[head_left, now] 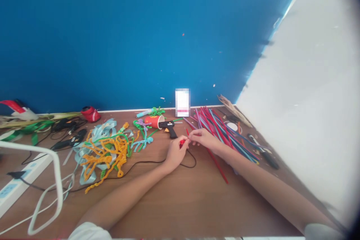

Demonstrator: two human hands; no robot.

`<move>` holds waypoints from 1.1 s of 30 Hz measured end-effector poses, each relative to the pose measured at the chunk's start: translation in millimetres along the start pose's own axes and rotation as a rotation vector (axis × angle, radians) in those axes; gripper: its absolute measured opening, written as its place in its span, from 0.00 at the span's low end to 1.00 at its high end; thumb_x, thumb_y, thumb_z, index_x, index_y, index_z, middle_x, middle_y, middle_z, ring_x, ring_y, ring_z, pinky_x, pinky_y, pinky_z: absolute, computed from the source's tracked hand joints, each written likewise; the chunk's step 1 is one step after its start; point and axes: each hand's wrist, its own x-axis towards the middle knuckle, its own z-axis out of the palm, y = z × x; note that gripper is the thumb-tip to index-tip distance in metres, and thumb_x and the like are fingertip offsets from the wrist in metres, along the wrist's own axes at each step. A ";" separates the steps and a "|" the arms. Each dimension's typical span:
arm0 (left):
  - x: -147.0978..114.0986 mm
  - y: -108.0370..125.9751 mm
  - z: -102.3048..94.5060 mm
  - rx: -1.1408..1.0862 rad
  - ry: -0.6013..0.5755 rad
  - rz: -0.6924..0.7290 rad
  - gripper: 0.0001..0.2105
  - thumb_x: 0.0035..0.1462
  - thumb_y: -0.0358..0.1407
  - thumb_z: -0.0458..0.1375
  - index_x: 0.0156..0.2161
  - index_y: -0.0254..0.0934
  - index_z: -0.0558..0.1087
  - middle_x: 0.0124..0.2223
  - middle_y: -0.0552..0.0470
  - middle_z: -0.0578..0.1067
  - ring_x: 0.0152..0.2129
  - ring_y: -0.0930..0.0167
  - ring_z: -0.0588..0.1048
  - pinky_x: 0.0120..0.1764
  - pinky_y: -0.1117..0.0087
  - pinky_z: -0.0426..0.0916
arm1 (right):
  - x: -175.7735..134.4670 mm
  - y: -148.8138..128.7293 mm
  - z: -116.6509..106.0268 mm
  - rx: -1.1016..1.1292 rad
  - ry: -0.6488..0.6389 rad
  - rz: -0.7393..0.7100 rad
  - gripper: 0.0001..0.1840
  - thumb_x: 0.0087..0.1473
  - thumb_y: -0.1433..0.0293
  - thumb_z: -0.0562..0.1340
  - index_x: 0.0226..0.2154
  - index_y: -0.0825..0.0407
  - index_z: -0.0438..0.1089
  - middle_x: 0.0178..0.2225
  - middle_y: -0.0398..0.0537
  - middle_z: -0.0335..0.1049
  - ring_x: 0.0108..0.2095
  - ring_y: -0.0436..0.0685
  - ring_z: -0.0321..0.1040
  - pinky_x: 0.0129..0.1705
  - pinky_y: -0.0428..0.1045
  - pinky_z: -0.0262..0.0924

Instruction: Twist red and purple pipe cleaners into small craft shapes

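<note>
My left hand pinches a small red curled piece of pipe cleaner over the middle of the table. Meeting it from the right, my right hand has its thumb and forefinger pressed together at the same piece. A short red end sticks up between the hands; the fingers hide the rest. Just beyond them lies a black glue gun, its nozzle pointing right. Under my right wrist, a long red pipe cleaner slants toward me from the bundle of red, purple and blue pipe cleaners.
Left of my hands lie a tangle of orange pipe cleaners, light blue ribbon and a tipped red paper cup. A white power strip and a white curved frame stand at left. A black-handled cutter lies at right.
</note>
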 end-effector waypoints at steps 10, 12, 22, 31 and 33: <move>4.8 -7.2 0.4 -0.196 -0.050 -0.058 0.16 0.65 0.43 0.47 0.28 0.37 0.63 0.24 0.57 0.65 0.24 0.74 0.65 0.34 0.72 0.59 | -8.4 -5.7 6.5 -0.465 0.159 -0.465 0.09 0.60 0.71 0.57 0.30 0.52 0.72 0.28 0.44 0.72 0.29 0.52 0.65 0.33 0.47 0.57; 5.9 -10.0 1.5 -0.276 -0.067 -0.072 0.17 0.64 0.45 0.48 0.27 0.37 0.62 0.23 0.57 0.64 0.23 0.74 0.63 0.32 0.72 0.58 | -11.4 -7.3 6.9 -0.674 0.219 -0.619 0.11 0.61 0.74 0.55 0.31 0.53 0.71 0.29 0.47 0.71 0.30 0.52 0.64 0.32 0.47 0.55; 3.6 -17.3 11.2 -0.512 -0.054 -0.161 0.16 0.62 0.47 0.52 0.29 0.37 0.63 0.20 0.59 0.60 0.20 0.76 0.58 0.27 0.73 0.53 | -17.3 -16.9 0.5 -1.088 0.181 -0.893 0.16 0.66 0.73 0.50 0.33 0.54 0.71 0.29 0.49 0.69 0.31 0.54 0.62 0.32 0.49 0.51; -6.6 0.7 4.8 -0.011 -0.001 0.049 0.13 0.66 0.40 0.48 0.33 0.37 0.68 0.29 0.55 0.71 0.27 0.73 0.68 0.35 0.72 0.61 | -7.2 -12.2 2.4 -0.110 -0.006 -0.068 0.23 0.58 0.52 0.59 0.24 0.54 0.67 0.20 0.43 0.67 0.22 0.49 0.64 0.25 0.45 0.55; -7.3 -0.4 4.7 0.111 -0.013 0.119 0.11 0.65 0.37 0.49 0.34 0.37 0.70 0.32 0.53 0.74 0.31 0.72 0.70 0.38 0.71 0.61 | -7.0 -12.1 -1.4 -0.026 -0.046 0.012 0.21 0.53 0.53 0.64 0.25 0.54 0.67 0.20 0.42 0.67 0.21 0.48 0.62 0.24 0.44 0.54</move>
